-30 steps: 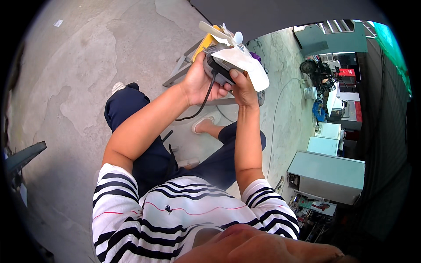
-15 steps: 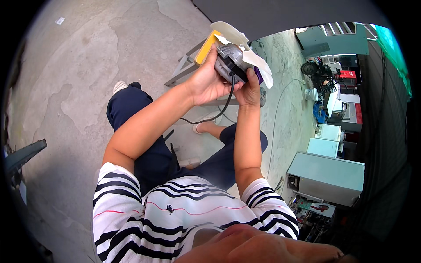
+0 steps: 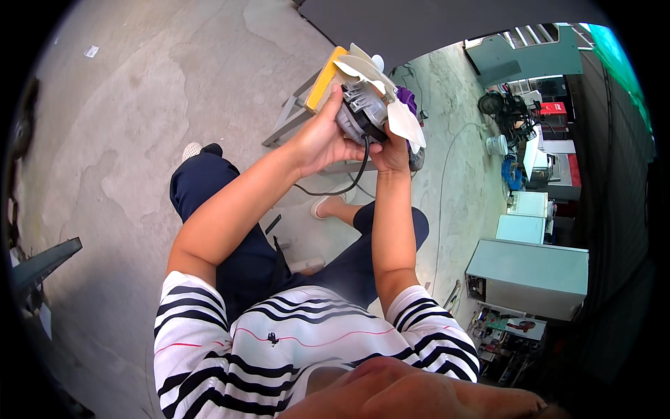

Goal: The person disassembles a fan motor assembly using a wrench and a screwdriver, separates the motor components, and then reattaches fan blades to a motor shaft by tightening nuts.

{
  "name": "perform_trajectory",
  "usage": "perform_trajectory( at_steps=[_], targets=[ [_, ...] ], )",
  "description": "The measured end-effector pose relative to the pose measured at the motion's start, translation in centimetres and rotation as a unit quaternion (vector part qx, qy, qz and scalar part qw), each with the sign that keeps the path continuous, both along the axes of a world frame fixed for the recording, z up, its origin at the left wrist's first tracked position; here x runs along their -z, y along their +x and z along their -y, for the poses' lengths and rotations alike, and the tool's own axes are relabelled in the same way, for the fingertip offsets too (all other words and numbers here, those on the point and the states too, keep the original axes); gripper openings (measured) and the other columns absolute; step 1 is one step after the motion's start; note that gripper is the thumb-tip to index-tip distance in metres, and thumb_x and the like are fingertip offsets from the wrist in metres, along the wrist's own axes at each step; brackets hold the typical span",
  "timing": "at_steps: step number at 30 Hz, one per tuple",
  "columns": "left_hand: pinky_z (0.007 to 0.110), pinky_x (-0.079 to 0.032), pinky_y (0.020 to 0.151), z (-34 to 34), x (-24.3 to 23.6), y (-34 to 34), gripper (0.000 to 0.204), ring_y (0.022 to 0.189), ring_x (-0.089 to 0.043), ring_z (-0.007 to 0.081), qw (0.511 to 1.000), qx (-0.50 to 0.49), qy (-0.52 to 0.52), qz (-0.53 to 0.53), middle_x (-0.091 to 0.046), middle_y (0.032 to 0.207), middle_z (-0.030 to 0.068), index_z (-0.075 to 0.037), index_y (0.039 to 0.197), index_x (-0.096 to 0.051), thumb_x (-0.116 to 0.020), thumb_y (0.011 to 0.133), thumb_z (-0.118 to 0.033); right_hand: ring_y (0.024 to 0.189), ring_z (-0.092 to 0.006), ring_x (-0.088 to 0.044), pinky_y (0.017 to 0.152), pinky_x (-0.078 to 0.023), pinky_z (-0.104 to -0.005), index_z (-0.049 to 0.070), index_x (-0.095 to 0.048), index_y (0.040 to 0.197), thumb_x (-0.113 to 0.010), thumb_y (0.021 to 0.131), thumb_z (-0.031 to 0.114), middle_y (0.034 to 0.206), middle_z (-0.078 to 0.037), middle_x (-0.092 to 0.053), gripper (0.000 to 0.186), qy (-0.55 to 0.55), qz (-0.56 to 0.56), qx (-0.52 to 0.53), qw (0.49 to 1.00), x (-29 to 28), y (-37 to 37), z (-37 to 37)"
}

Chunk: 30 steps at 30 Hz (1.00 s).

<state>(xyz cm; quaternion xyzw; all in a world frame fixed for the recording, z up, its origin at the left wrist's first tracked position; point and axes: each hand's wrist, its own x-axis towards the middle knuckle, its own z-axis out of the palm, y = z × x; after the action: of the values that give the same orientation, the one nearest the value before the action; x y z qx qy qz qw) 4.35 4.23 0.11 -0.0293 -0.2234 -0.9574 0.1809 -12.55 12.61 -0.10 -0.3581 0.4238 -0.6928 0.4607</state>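
Both my hands grip a fan motor [image 3: 363, 108] with a silver ribbed housing and a black band. White fan blades [image 3: 405, 124] are fixed to its far side. My left hand [image 3: 322, 143] wraps the housing from the left, thumb up along its side. My right hand [image 3: 392, 150] closes on the lower right of the motor, beside a blade. A black power cord [image 3: 362, 170] leaves the motor, bends down and runs left above my knees. Just behind the motor stands a grey metal stool or stand with a yellow top [image 3: 325, 78]; a purple cloth [image 3: 406, 99] shows at its right.
A dark panel [image 3: 433, 24] spans the top. Along the right stand a large pale cabinet [image 3: 534, 269], a white bucket [image 3: 496, 145] and dark machinery [image 3: 506, 115]. A thin cable [image 3: 447, 167] crosses the concrete floor [image 3: 125, 140]. At the left a dark flat bar [image 3: 52, 264] juts in.
The motor has come slightly lower and turned, so its ribbed housing and blades show at another angle. Both hands keep their hold. More of the purple cloth is now visible.
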Motion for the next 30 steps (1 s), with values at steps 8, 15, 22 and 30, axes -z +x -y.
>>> perform_trajectory(
  at_steps=[8, 15, 22, 30],
  targets=[
    [0.032, -0.06, 0.076, -0.5, -0.2, 0.0, 0.076, 0.097, -0.068, 0.0268, 1.0, -0.006, -0.008, -0.009, -0.056, 0.127, 0.0163, -0.006, 0.143, -0.031, -0.013, 0.098, -0.064, 0.116, -0.0225, -0.058, 0.098, -0.049, -0.0369, 0.003, -0.048, 0.135, -0.062, 0.092, 0.035, 0.129, -0.01, -0.058, 0.055, 0.003, -0.039, 0.005, 0.999, -1.1, 0.5, 0.3],
    [0.037, -0.058, 0.087, -0.7, -0.8, -0.2, 0.077, 0.104, -0.064, 0.0276, 0.997, -0.069, -0.014, 0.023, -0.053, 0.128, 0.018, -0.004, 0.143, -0.031, -0.009, 0.098, -0.063, 0.107, -0.0224, -0.062, 0.09, -0.054, -0.0362, 0.0, -0.052, 0.131, -0.073, 0.083, 0.019, 0.119, -0.011, -0.061, 0.056, 0.036, -0.049, 0.017, 0.998, -1.7, 0.5, 0.7],
    [0.039, -0.059, 0.088, -0.1, -0.4, -0.4, 0.076, 0.104, -0.064, 0.0287, 0.997, -0.067, 0.029, 0.025, -0.054, 0.127, 0.0181, -0.004, 0.141, -0.033, -0.005, 0.099, -0.06, 0.103, -0.0212, -0.063, 0.089, -0.055, -0.0349, 0.0, -0.053, 0.13, -0.075, 0.082, 0.023, 0.119, -0.01, -0.062, 0.058, 0.044, -0.074, 0.019, 0.996, -2.4, 1.9, 1.5],
    [0.038, -0.06, 0.085, -0.1, 0.3, -0.4, 0.075, 0.102, -0.065, 0.0294, 0.998, -0.05, 0.038, 0.029, -0.055, 0.125, 0.0176, -0.004, 0.141, -0.034, -0.005, 0.099, -0.06, 0.107, -0.0214, -0.061, 0.09, -0.053, -0.0337, 0.0, -0.052, 0.131, -0.075, 0.081, 0.02, 0.117, -0.009, -0.062, 0.059, 0.062, -0.051, 0.005, 0.997, -2.0, 1.7, 1.2]
  ],
)
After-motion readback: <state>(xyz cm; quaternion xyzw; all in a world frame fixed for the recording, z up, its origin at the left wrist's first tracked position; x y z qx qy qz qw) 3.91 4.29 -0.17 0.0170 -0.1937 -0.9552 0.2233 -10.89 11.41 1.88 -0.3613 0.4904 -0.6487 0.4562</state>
